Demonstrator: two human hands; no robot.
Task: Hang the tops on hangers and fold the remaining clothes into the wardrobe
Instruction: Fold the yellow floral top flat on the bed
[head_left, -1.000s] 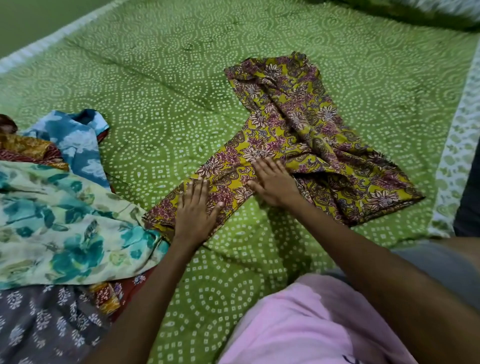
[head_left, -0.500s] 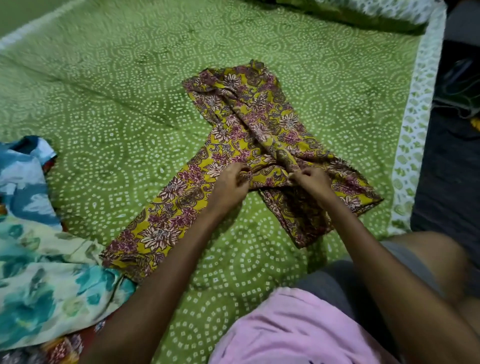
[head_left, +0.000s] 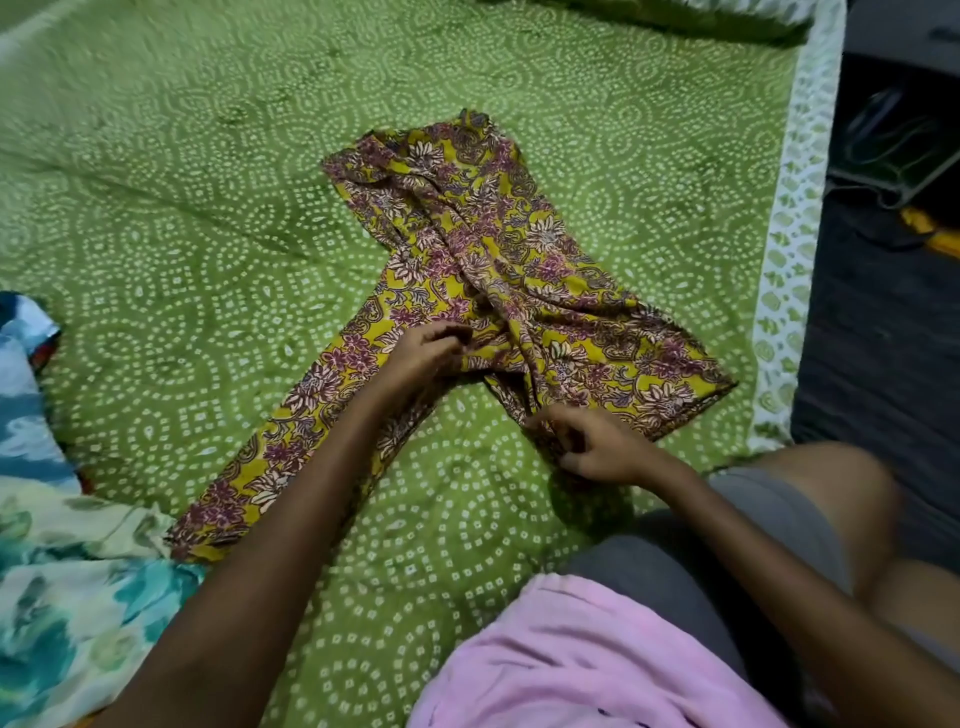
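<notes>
The yellow floral garment (head_left: 498, 291) lies spread on the green bedsheet (head_left: 208, 208), around the middle of the scene. One long section runs out toward the near left, and a broader bunched part sits to the right, close to the sheet's white border. It looks like thin printed cotton, so expect it to be light, limp and quick to crease. It will not hold a shape by itself and it will drag on the sheet rather than slide. Take it by edges or seams, not by the middle of a panel, and use both hands so that a fold stays straight.

Your left hand (head_left: 426, 353) has its fingers curled into the cloth where the long section meets the bunched part, and it pinches a gather there. Your right hand (head_left: 592, 447) pinches the near edge of the right-hand part, low down, just beside your knee. The frame is slightly blurred, so the exact finger grip is hard to read.

At the left edge sits a heap of other clothes (head_left: 67, 561), teal and cream floral with a blue piece behind, and it touches the tip of the long section. To the far right, beyond the bed, is dark floor (head_left: 883, 364).
</notes>
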